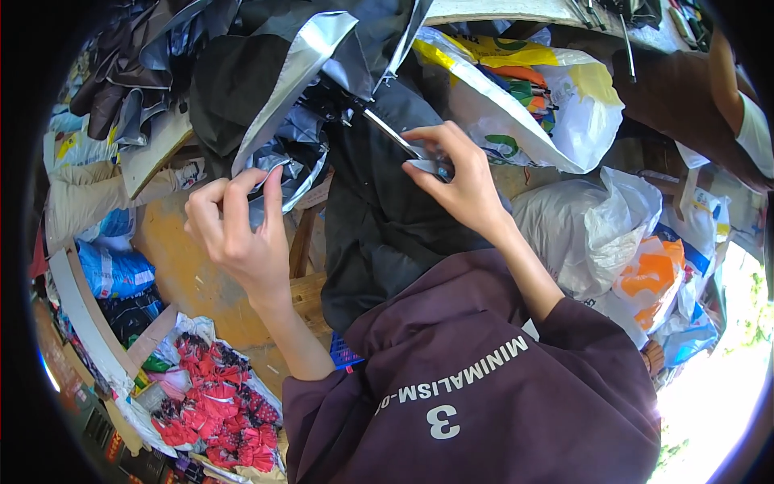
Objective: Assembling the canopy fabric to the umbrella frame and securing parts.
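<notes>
A partly folded umbrella (300, 60), black on one side and silver on the other, lies across my lap with its canopy bunched at the top. From its dark ribs a thin metal shaft (389, 131) slants down to the right. My left hand (246, 222) pinches the edge of the silver-lined canopy between thumb and forefinger. My right hand (463, 173) is closed around the lower end of the shaft, where a small grey-blue piece shows between the fingers. What that piece is, I cannot tell.
A white and yellow plastic bag (580, 109) with colourful folded goods stands at upper right. Below it sits a pale plastic sack (584, 226). Red ruffled fabric pieces (218, 403) fill a container at lower left. Another person's arm (724, 81) shows at far right.
</notes>
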